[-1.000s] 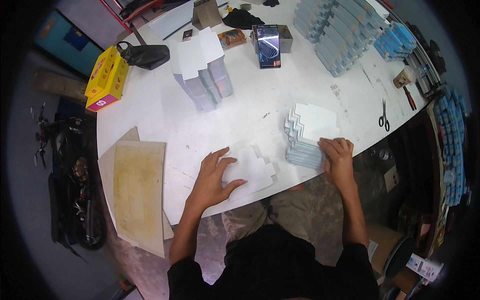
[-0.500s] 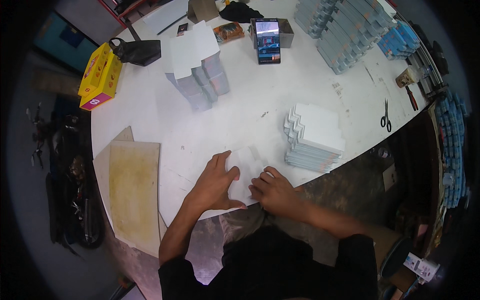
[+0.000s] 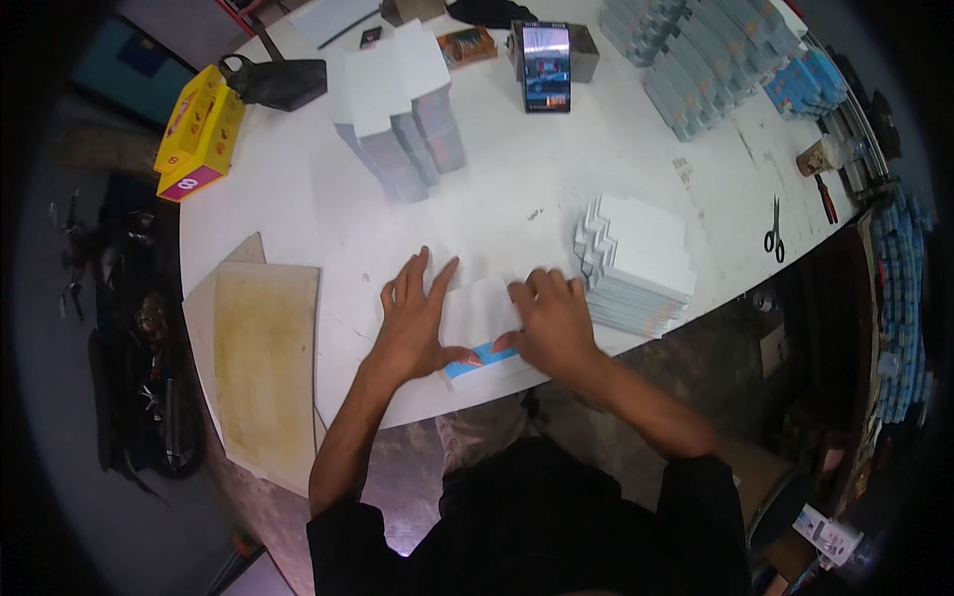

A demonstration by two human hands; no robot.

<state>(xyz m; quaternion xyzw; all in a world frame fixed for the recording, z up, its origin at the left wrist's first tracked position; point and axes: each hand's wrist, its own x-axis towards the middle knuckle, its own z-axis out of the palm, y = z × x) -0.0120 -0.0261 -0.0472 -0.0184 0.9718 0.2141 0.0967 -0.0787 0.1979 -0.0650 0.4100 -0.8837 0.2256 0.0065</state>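
Across the white table (image 3: pixel 517 189), work is lying in batches: rows of finished blue-and-grey packs (image 3: pixel 696 60) are standing at the far right, a stack of folded white boxes (image 3: pixel 402 99) is rising at the far middle, and a pile of flat white blanks (image 3: pixel 636 260) is waiting just beside the right hand (image 3: pixel 552 323). Judging by these piles, much folding is done and a good many blanks are remaining. At the near edge a single white sheet with a blue strip (image 3: pixel 482 320) is lying flat; the left hand (image 3: pixel 417 323) is pressing on it with fingers spread, and the right hand is bearing down with fingers bent, neither grip closing around it. A yellow carton (image 3: pixel 199 129) is sitting at the far left, its contents hidden. Scissors (image 3: pixel 774 238) are lying well apart.
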